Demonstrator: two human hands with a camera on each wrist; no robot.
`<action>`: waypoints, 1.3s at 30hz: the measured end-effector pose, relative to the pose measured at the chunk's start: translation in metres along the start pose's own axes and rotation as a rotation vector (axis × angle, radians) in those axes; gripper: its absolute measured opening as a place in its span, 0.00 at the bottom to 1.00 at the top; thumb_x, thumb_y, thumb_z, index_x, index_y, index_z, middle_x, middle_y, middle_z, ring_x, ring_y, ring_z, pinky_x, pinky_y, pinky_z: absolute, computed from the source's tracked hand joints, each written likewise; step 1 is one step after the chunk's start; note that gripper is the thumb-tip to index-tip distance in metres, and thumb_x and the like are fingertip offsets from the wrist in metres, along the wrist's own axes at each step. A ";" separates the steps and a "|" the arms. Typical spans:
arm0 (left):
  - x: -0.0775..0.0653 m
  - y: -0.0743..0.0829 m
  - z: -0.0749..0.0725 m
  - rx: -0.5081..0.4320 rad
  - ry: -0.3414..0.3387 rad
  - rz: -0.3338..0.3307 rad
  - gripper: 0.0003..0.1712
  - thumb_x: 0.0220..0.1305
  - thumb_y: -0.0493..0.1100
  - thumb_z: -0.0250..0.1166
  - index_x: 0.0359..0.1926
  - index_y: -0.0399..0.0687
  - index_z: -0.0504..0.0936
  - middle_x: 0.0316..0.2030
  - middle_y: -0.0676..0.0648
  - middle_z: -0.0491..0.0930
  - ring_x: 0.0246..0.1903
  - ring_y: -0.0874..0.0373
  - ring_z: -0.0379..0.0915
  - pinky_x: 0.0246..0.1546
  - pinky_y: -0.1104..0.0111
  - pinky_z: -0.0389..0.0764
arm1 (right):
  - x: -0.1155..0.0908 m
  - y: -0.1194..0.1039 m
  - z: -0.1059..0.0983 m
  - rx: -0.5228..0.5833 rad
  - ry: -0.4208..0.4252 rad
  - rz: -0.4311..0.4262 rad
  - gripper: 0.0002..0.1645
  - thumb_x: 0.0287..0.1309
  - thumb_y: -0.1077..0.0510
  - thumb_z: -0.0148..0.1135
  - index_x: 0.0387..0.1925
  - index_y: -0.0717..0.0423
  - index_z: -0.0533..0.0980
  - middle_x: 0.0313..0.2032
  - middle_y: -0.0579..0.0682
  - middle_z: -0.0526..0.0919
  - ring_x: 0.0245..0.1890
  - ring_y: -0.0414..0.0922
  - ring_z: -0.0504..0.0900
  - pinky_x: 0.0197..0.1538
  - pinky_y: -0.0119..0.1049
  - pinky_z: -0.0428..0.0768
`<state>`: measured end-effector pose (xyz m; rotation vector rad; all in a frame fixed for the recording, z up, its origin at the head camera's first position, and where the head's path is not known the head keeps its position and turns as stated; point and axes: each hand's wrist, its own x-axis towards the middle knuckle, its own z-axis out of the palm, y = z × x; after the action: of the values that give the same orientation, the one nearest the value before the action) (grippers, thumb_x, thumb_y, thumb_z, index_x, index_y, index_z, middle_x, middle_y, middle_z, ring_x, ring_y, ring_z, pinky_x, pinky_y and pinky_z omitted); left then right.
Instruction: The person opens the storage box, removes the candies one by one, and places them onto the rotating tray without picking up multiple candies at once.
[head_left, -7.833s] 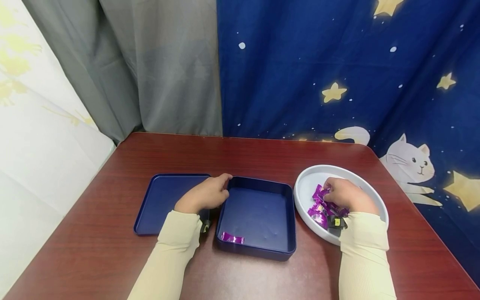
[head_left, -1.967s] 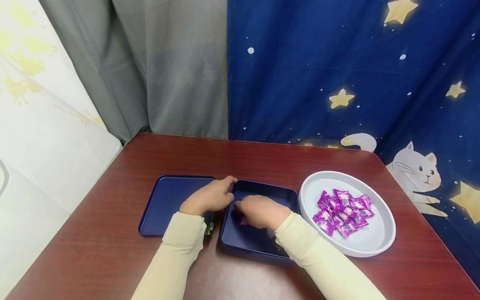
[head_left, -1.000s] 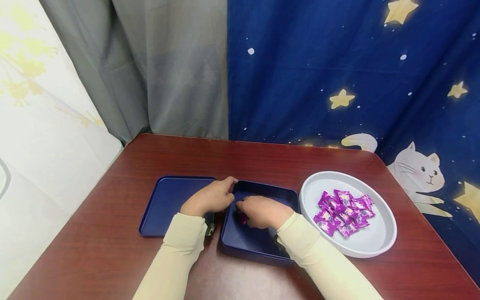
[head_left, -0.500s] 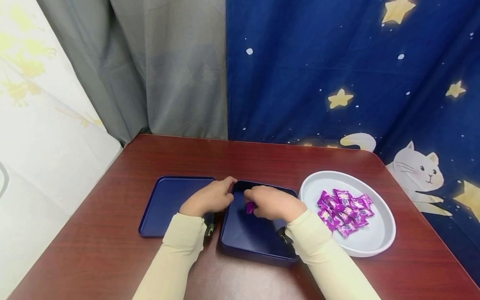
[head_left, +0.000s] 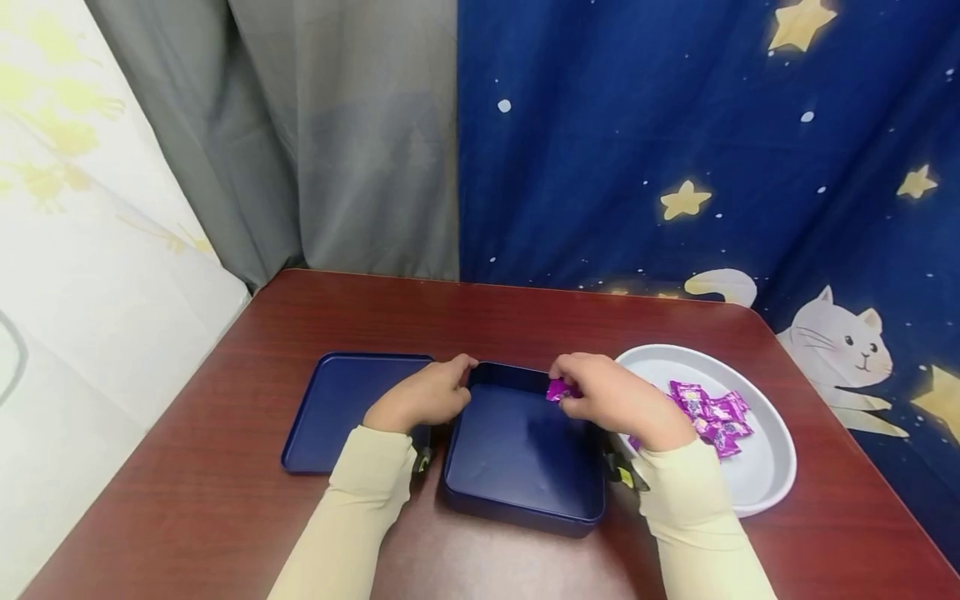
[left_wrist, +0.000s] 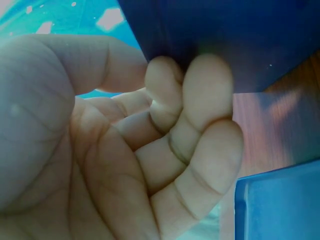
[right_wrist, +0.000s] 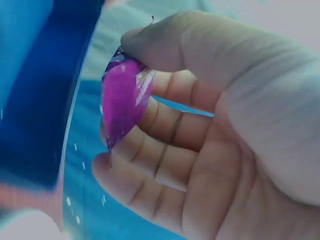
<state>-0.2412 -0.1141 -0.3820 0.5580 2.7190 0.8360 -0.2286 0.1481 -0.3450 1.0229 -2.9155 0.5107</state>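
My right hand point(head_left: 618, 398) pinches a purple-wrapped candy point(head_left: 561, 389) between thumb and fingers, above the far right part of the dark blue box point(head_left: 525, 467). In the right wrist view the shiny candy point(right_wrist: 125, 97) hangs at the fingertips, beside the box wall point(right_wrist: 37, 115). At the box's far left corner, my left hand point(head_left: 423, 393) grips the wall; its curled fingers point(left_wrist: 207, 92) lie against the outside in the left wrist view. More purple candies point(head_left: 720, 417) are piled on the round white plate point(head_left: 772, 467), partly hidden by my right hand.
A flat dark blue lid point(head_left: 322, 417) lies left of the box, partly under my left hand. The plate stands close to the box's right side, on a reddish-brown table point(head_left: 420, 317). Curtains point(head_left: 562, 192) hang behind the table's far edge.
My right hand went from the plate into the box's left side, then moved up and rightward with a candy in its fingers. My left hand has stayed at the box corner.
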 end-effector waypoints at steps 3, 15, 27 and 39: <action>0.000 0.000 0.000 -0.001 0.005 0.001 0.27 0.65 0.38 0.51 0.65 0.45 0.63 0.30 0.48 0.72 0.23 0.58 0.68 0.31 0.63 0.71 | -0.012 0.012 -0.008 0.015 0.028 0.050 0.14 0.47 0.62 0.66 0.39 0.56 0.77 0.27 0.46 0.77 0.29 0.41 0.73 0.39 0.43 0.78; 0.000 -0.005 -0.005 0.014 0.020 -0.011 0.26 0.65 0.39 0.51 0.64 0.45 0.64 0.43 0.45 0.75 0.31 0.56 0.70 0.37 0.62 0.72 | -0.047 0.060 -0.027 -0.032 0.050 0.276 0.18 0.49 0.60 0.63 0.44 0.60 0.76 0.27 0.50 0.78 0.26 0.44 0.73 0.39 0.47 0.76; -0.003 -0.005 -0.003 -0.035 0.016 -0.026 0.27 0.63 0.38 0.52 0.65 0.46 0.64 0.37 0.46 0.75 0.19 0.59 0.70 0.27 0.64 0.73 | -0.060 0.083 -0.015 -0.016 -0.082 0.486 0.19 0.49 0.60 0.64 0.43 0.65 0.75 0.26 0.53 0.79 0.25 0.45 0.74 0.36 0.47 0.76; -0.007 -0.007 -0.002 -0.049 0.004 -0.038 0.31 0.62 0.41 0.58 0.66 0.50 0.66 0.24 0.49 0.77 0.19 0.56 0.75 0.25 0.64 0.76 | -0.063 0.091 -0.008 0.002 -0.114 0.528 0.21 0.48 0.57 0.65 0.44 0.65 0.74 0.30 0.56 0.80 0.28 0.48 0.74 0.41 0.51 0.75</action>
<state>-0.2378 -0.1229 -0.3835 0.4928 2.6959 0.8927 -0.2351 0.2555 -0.3717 0.2709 -3.2785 0.4697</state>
